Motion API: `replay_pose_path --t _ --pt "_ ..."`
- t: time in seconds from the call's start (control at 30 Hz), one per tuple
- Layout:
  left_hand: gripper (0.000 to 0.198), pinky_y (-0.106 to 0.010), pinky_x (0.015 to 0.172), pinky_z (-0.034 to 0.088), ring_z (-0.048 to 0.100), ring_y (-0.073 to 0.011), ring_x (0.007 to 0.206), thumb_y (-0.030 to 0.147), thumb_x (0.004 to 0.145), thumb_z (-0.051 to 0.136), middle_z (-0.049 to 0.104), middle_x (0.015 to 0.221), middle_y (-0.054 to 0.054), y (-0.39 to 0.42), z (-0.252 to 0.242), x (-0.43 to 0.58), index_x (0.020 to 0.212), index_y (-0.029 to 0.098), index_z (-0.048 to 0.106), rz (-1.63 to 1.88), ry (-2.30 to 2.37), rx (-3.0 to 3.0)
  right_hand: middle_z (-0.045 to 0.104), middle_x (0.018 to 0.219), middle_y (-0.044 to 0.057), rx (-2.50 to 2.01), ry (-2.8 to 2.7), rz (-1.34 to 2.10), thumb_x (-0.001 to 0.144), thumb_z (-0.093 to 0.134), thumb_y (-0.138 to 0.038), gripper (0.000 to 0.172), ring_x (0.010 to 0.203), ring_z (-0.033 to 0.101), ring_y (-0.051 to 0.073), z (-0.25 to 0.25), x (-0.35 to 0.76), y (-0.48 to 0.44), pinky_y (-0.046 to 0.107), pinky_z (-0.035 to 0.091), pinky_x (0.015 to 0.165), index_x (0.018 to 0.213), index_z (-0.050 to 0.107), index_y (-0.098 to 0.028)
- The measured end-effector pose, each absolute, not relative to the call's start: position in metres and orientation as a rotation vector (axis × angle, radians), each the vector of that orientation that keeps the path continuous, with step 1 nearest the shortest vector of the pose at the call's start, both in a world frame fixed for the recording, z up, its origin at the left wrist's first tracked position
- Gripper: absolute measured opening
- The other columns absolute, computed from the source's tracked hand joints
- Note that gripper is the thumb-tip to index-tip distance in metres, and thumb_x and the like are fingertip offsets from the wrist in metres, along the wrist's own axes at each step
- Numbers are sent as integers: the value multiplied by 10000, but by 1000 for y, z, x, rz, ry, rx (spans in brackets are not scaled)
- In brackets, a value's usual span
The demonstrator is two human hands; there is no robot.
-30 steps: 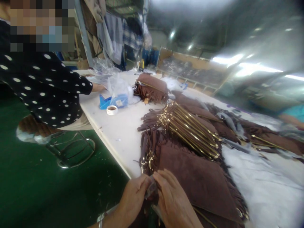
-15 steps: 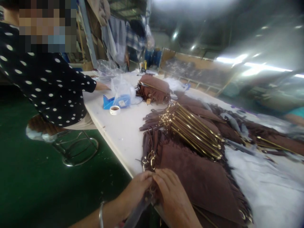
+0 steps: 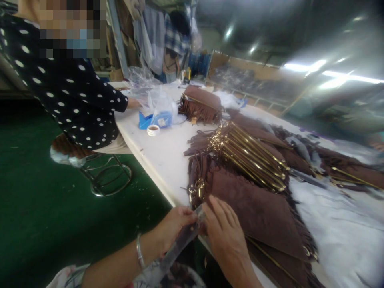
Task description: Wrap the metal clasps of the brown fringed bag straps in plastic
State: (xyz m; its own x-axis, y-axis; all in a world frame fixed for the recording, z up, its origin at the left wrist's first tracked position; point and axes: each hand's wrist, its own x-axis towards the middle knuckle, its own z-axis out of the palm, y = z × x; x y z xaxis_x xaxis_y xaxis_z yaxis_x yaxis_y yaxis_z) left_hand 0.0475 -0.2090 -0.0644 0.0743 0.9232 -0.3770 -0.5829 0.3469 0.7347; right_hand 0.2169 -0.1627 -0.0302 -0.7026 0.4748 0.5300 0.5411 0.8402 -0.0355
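A narrow, see-through plastic sleeve (image 3: 180,242) with something dark in it slants down toward my lap. My left hand (image 3: 174,225), with a bangle at the wrist, pinches the sleeve near its upper end. Close beside it, my right hand (image 3: 226,234) has its fingers curled around that same end; its fingertips are partly hidden. Under and beyond the right hand lies a stack of brown fringed suede bags (image 3: 255,212) with gold rings. Straps with gold clasps (image 3: 197,186) hang at the stack's left side, just past my fingers.
Gold-edged bag pieces (image 3: 255,156) are piled behind the stack. Farther back on the white table (image 3: 162,172) are another brown fringed pile (image 3: 202,104), a blue tape dispenser (image 3: 156,119) and a tape roll (image 3: 153,130). A person in a dotted top (image 3: 69,92) sits at left by a stool (image 3: 111,180).
Both hands have drawn slightly apart, and the sleeve's upper end now shows between them. My view has shifted a little, moving most of the scene right and up.
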Motion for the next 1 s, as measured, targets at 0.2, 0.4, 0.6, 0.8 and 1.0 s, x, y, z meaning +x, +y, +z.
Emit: replay_pose_path --t 0.2,0.4,0.6,0.8,1.0 --pt "311 -273 596 435 623 -189 607 288 615 833 689 669 -63 -210 -65 41 799 113 654 1145 972 429 632 1177 128 -1075 -2107 57 944 557 -185 170 1099 589 235 -43 217 -225 398 471 966 1098 624 -157" --pt "314 -290 633 458 632 -192 628 299 621 827 697 691 -71 -216 -68 39 789 116 635 1157 951 459 614 1228 124 -1154 -2032 56 943 564 -214 180 1134 565 263 -54 204 -248 425 448 980 1103 642 -185" --pt "339 -267 608 464 634 -173 612 323 639 821 697 700 -63 -222 -58 46 791 134 583 1226 931 489 717 1026 81 -1381 -1712 680 984 428 -428 338 868 691 205 -71 196 -253 296 546 781 1090 652 -200" --pt "354 -264 564 448 602 -158 535 390 684 800 670 640 -36 -225 -63 51 804 146 574 1290 922 527 640 526 -44 -1587 -1439 869 902 437 -618 551 406 584 165 -73 181 -247 243 466 447 1165 673 -194" --pt "348 -246 552 415 586 -159 563 415 677 796 668 643 -33 -220 -75 51 767 149 590 1313 1008 636 550 412 -62 -1656 -1310 706 883 481 -621 464 441 597 171 -86 166 -235 228 446 467 930 737 -238"
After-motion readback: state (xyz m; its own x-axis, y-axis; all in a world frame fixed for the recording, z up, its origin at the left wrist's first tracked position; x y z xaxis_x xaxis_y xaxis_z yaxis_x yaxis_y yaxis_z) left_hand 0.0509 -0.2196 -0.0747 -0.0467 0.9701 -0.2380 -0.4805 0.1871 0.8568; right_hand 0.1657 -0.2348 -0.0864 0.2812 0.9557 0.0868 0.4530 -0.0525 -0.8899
